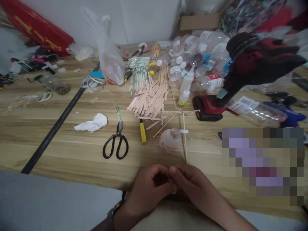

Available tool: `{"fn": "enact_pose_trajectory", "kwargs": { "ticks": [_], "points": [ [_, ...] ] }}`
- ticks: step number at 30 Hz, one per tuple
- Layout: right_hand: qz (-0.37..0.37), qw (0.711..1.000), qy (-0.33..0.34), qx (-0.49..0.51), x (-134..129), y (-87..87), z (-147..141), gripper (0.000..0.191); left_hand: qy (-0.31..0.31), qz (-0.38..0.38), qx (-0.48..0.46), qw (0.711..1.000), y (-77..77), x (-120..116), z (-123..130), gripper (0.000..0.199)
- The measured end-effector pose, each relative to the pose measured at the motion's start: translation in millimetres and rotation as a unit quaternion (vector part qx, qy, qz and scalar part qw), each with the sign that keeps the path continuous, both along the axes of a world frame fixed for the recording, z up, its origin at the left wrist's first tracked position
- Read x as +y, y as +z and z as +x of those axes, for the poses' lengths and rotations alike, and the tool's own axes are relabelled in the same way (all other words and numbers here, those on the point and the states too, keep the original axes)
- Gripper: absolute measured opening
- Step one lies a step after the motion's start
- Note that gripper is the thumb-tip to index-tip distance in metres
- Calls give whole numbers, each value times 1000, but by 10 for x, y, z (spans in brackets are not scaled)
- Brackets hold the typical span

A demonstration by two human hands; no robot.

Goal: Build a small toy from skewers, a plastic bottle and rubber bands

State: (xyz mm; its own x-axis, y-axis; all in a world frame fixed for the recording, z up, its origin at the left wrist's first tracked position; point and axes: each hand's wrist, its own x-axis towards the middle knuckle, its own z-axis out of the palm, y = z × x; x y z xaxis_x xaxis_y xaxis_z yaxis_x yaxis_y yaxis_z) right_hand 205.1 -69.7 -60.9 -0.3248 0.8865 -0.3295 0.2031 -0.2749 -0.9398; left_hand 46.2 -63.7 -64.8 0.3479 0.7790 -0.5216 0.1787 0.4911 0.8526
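Observation:
My left hand [150, 189] and my right hand [196, 184] meet at the table's front edge, fingers of both closed and fingertips touching. A small pale bit shows between them, too small to name. Just beyond them lies a cut clear bottle top [170, 141], neck up, with a long thin stick [184, 138] at its right. Black-handled scissors [117, 141] and a yellow-handled screwdriver [142, 131] rest further left. Behind these is a loose pile of flat wooden sticks [150, 101]. A watch [115, 208] is on my left wrist.
A red and black power tool [208, 107] stands at the right, near a lying clear bottle [260, 112]. Plastic bottles [211, 45] crowd the back. Small glue bottles [184, 98] stand mid-table. White tissue [92, 123] and a plastic bag [110, 61] are at the left.

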Motion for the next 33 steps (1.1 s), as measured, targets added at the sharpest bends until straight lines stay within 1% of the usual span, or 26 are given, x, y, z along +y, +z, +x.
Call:
{"fn": "enact_pose_trajectory", "kwargs": {
  "ticks": [4,6,7,11,13,15,17,20,23,25,27,31,33],
  "points": [
    [2,999,-38,30,-35,-8,-4,60,-7,57,-50,997,-31,-17,20,12],
    [-23,997,-54,53,-50,-25,-10,61,-3,86,-60,994,-46,-29,24,15],
    [-40,995,-61,68,-57,-37,-15,61,5,87,-62,994,-57,-36,25,16],
    [-113,981,-85,134,-72,-80,-33,61,32,46,-84,995,-113,-56,27,18],
    [-136,974,-95,157,-68,-81,-41,61,38,53,-95,993,-134,-50,30,21],
    [-143,969,-98,175,-62,-71,-39,60,46,61,-117,990,-154,-39,33,26],
    [-146,965,-92,200,-69,-59,-24,57,55,24,-182,981,-183,-33,38,32],
    [-156,946,-97,266,-111,-64,17,43,72,-38,-282,956,-256,-41,46,39],
    [-177,917,-123,336,-165,-105,53,33,81,-51,-319,943,-336,-52,59,44],
    [-182,908,-127,355,-186,-138,68,29,74,-56,-338,937,-367,-51,67,46],
    [-170,913,-118,352,-192,-154,79,25,57,-63,-351,932,-372,-42,66,44],
    [-132,941,-93,298,-191,-127,106,23,38,-65,-359,930,-344,-16,40,37],
    [-130,948,-88,276,-198,-118,119,24,29,-60,-361,930,-333,-9,28,37]
  ]
}}
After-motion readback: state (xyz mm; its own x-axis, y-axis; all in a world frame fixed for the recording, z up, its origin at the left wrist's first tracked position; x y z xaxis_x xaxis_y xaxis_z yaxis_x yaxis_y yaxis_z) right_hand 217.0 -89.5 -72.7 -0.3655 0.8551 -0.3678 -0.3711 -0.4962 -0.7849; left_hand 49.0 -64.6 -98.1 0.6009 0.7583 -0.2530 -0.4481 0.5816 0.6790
